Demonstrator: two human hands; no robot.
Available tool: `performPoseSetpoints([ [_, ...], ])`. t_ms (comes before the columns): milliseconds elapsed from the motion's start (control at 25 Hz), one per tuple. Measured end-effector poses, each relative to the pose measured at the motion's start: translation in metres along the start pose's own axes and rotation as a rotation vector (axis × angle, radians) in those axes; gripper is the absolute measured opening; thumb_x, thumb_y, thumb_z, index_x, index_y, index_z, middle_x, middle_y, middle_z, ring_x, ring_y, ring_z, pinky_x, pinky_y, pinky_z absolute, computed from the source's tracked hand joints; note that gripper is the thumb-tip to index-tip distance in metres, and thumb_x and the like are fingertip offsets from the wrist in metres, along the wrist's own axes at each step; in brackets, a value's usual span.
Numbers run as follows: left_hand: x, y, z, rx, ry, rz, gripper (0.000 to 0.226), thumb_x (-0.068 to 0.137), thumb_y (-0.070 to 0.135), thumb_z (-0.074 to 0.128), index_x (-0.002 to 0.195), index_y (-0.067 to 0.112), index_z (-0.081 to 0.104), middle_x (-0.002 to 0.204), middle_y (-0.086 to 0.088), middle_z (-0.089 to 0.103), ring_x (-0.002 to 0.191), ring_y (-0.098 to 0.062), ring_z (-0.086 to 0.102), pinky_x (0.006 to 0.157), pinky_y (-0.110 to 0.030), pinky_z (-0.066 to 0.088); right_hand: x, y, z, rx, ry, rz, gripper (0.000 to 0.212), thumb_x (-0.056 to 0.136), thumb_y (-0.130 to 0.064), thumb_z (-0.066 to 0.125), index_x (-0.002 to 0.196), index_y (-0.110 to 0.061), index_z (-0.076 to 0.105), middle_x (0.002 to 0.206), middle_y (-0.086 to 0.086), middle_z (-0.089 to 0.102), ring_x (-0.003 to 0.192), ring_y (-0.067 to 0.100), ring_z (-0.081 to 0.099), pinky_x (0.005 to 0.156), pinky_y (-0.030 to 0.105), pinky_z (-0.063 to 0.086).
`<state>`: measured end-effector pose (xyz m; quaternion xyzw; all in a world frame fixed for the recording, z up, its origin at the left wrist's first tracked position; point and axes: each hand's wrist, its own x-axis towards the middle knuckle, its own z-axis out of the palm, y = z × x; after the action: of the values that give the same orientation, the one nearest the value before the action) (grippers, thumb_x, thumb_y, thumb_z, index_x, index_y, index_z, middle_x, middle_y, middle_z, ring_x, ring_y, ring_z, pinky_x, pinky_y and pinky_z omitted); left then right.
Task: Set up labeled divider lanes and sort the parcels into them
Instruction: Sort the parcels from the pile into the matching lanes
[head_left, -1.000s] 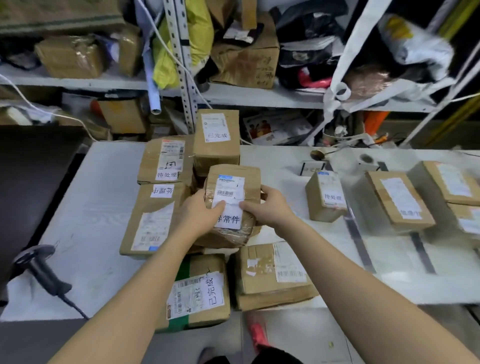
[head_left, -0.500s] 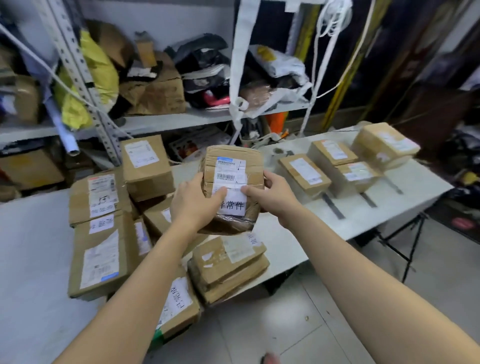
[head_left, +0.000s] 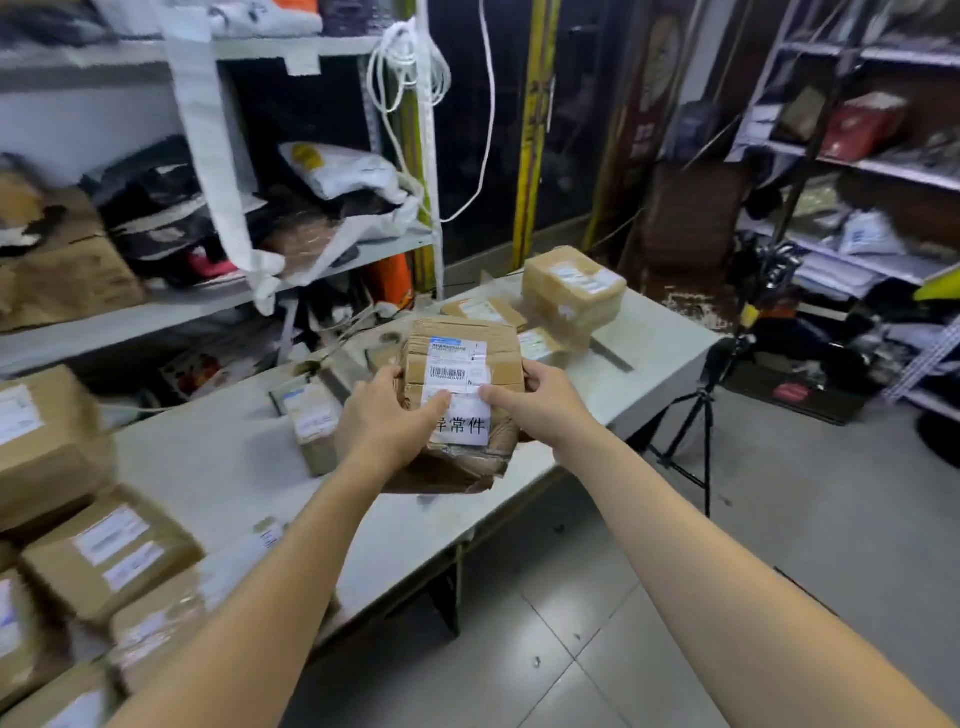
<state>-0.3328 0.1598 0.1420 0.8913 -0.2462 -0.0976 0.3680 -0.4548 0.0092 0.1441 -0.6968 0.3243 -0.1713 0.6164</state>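
the left hand (head_left: 387, 415) and right hand (head_left: 540, 402) clasp a taped brown cardboard parcel (head_left: 465, 364) with a white barcode label from both sides, thumbs on its face, above the white table (head_left: 223, 457). a small brown box (head_left: 311, 421) stands just left; stacked brown boxes (head_left: 571, 296) sit beyond.

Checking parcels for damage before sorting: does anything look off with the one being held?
Yes. The held parcel has a torn, crumpled bottom edge, wrapping hanging loose below its white label. Both hands, left and right, grip its sides.
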Motion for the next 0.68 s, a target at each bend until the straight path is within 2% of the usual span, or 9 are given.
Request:
performPoseSetpoints([
  [120,0.013,0.049,0.048,0.038,0.006,0.035,0.071,0.076,0.071,0.063,0.136,0.033,0.053,0.126,0.001,0.063,0.112,-0.023,0.061,0.091,-0.042,0.053,0.018,0.011,-0.064,0.005,0.020,0.005,0.035,0.084,-0.028,0.078,0.117,-0.035,0.069,0.105,-0.011,0.076,0.096,0.014,0.074,0.080,0.044,0.064],
  [240,0.024,0.086,0.092,0.043,-0.049,0.021,0.085,0.062,0.083,0.053,0.134,0.038,0.052,0.124,0.002,0.064,0.109,-0.023,0.063,0.090,-0.044,0.055,0.035,0.026,-0.117,-0.008,0.066,0.030,0.035,0.079,-0.034,0.078,0.112,-0.040,0.070,0.106,-0.013,0.076,0.098,0.014,0.073,0.083,0.044,0.063],
  [360,0.039,0.115,0.141,0.034,-0.096,0.023,0.085,0.068,0.081,0.055,0.138,0.035,0.049,0.127,0.000,0.061,0.113,-0.024,0.061,0.091,-0.046,0.055,0.058,0.040,-0.163,0.014,0.095,0.075,0.028,0.081,-0.027,0.078,0.103,-0.042,0.070,0.104,-0.013,0.077,0.096,0.012,0.074,0.085,0.041,0.062],
  [480,0.060,0.136,0.191,0.062,-0.102,0.030,0.076,0.080,0.073,0.059,0.143,0.032,0.046,0.132,-0.003,0.058,0.120,-0.026,0.058,0.094,-0.044,0.052,0.085,0.053,-0.204,-0.004,0.126,0.121,0.031,0.081,-0.023,0.078,0.107,-0.039,0.071,0.102,-0.013,0.078,0.094,0.012,0.075,0.083,0.038,0.062],
  [680,0.099,0.166,0.276,0.008,-0.199,-0.012,0.071,0.081,0.071,0.060,0.140,0.033,0.048,0.129,-0.003,0.056,0.120,-0.025,0.056,0.095,-0.042,0.050,0.136,0.071,-0.270,-0.085,0.158,0.170,0.034,0.084,-0.017,0.076,0.112,-0.036,0.071,0.106,-0.013,0.077,0.097,0.008,0.073,0.083,0.030,0.060],
])
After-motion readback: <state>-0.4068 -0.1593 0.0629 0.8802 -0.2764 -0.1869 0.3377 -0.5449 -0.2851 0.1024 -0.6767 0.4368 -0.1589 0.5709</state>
